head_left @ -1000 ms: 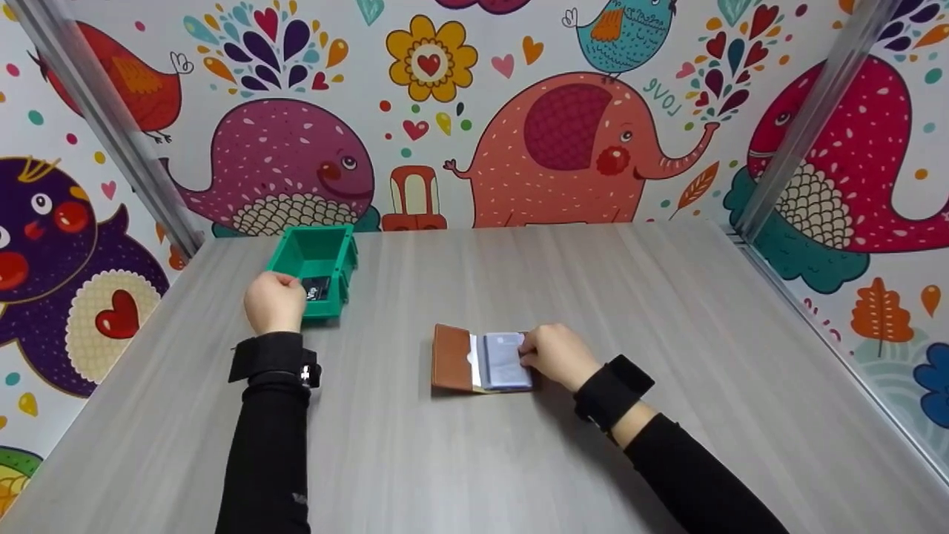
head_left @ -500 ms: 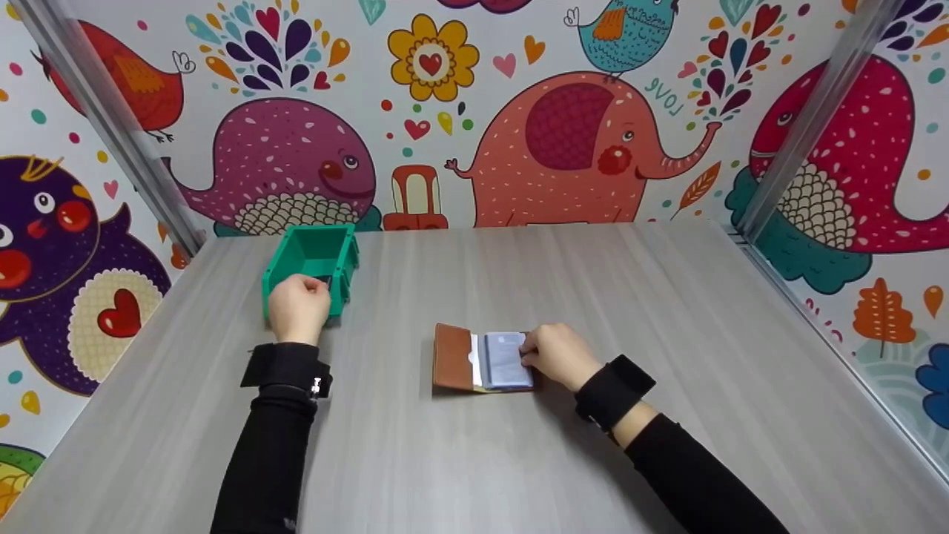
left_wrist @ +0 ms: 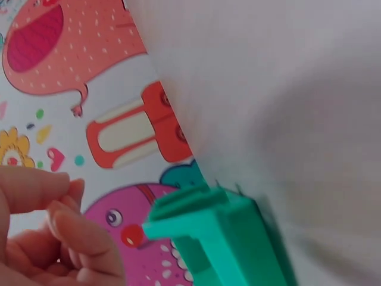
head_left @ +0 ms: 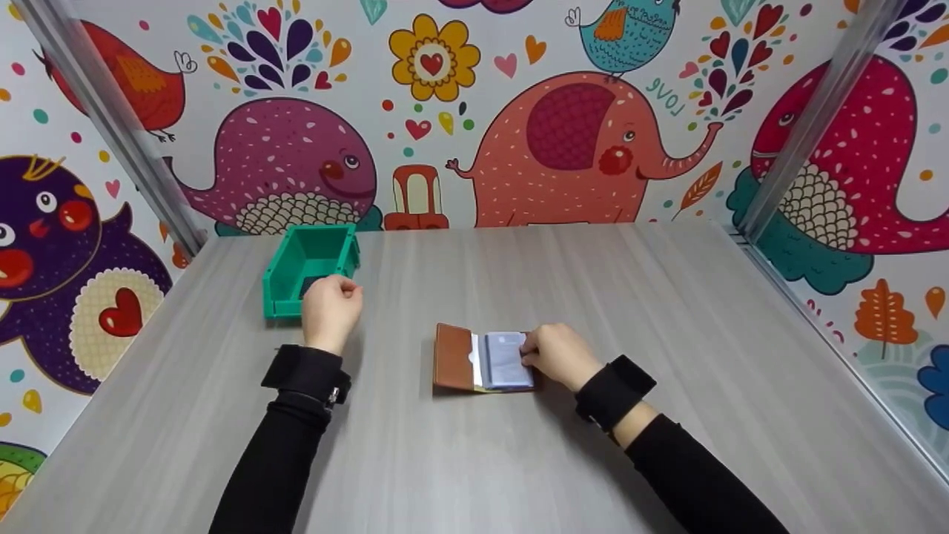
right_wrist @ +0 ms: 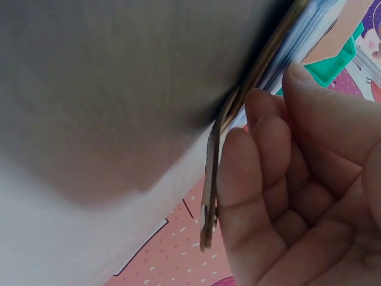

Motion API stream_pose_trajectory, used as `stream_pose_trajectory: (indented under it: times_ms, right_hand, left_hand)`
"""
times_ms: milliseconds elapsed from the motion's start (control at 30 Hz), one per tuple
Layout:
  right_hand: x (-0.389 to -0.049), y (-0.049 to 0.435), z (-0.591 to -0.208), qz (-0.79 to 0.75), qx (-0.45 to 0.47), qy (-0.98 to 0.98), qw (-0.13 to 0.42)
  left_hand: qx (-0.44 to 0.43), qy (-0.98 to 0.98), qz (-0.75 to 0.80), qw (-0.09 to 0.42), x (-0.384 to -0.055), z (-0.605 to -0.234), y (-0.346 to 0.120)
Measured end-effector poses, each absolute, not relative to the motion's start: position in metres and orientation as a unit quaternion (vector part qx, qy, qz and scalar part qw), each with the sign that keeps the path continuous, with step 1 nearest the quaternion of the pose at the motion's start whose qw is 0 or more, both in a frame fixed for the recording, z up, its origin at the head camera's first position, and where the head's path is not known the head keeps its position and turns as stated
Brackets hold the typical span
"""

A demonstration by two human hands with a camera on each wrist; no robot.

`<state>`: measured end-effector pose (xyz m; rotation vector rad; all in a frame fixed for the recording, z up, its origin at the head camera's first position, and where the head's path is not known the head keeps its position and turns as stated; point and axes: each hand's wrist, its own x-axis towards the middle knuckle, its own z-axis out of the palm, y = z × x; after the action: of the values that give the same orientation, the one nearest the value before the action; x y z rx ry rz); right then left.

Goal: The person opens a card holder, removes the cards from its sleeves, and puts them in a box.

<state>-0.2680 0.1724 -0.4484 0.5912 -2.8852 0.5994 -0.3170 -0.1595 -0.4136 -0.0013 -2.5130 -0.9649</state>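
A brown card holder (head_left: 452, 357) lies opened out on the table, its clear card sleeves (head_left: 508, 360) showing. My right hand (head_left: 561, 357) pinches the right edge of the sleeves. In the right wrist view the thumb (right_wrist: 309, 80) is on the sleeve stack, and curled fingers lie against the cover (right_wrist: 211, 179). My left hand (head_left: 331, 311) is over the near right corner of a green bin (head_left: 285, 308), its fingers loosely curled with nothing visible between them. A dark card (head_left: 308, 283) in the bin is mostly hidden behind that hand.
The grey wood-grain table (head_left: 630, 297) runs back to a wall (head_left: 460, 200) printed with cartoon animals. Metal posts (head_left: 122, 141) stand at both back corners. The bin sits near the back left of the table.
My left hand has moved right, from the bin's near left corner across its front to the near right corner. My right hand and the card holder have stayed in place.
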Motion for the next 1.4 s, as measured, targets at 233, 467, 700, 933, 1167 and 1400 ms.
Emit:
stream_pose_trajectory:
  times_ms: [233, 467, 700, 933, 1167, 1400]
  right_hand:
    - [-0.269, 0.173, -0.450, 0.200, 0.206, -0.955, 0.073]
    - [-0.267, 0.173, -0.449, 0.210, 0.205, -0.953, 0.077]
    - [-0.267, 0.173, -0.450, 0.211, 0.205, -0.952, 0.080]
    - [-0.268, 0.172, -0.449, 0.210, 0.196, -0.955, 0.073]
    - [-0.267, 0.172, -0.450, 0.209, 0.192, -0.956, 0.071]
    - [-0.268, 0.173, -0.450, 0.205, 0.201, -0.955, 0.071]
  left_hand:
    - [-0.040, -0.912, -0.345, 0.216, -0.310, -0.412, -0.137]
    - [-0.087, -0.917, -0.338, 0.195, -0.298, -0.415, -0.112]
    - [-0.110, -0.919, -0.343, 0.159, -0.285, -0.415, -0.093]
    - [-0.141, -0.920, -0.337, 0.139, -0.277, -0.421, -0.081]
    - [-0.145, -0.927, -0.336, 0.083, -0.273, -0.423, -0.074]
    - [-0.149, -0.932, -0.329, 0.036, -0.270, -0.425, -0.073]
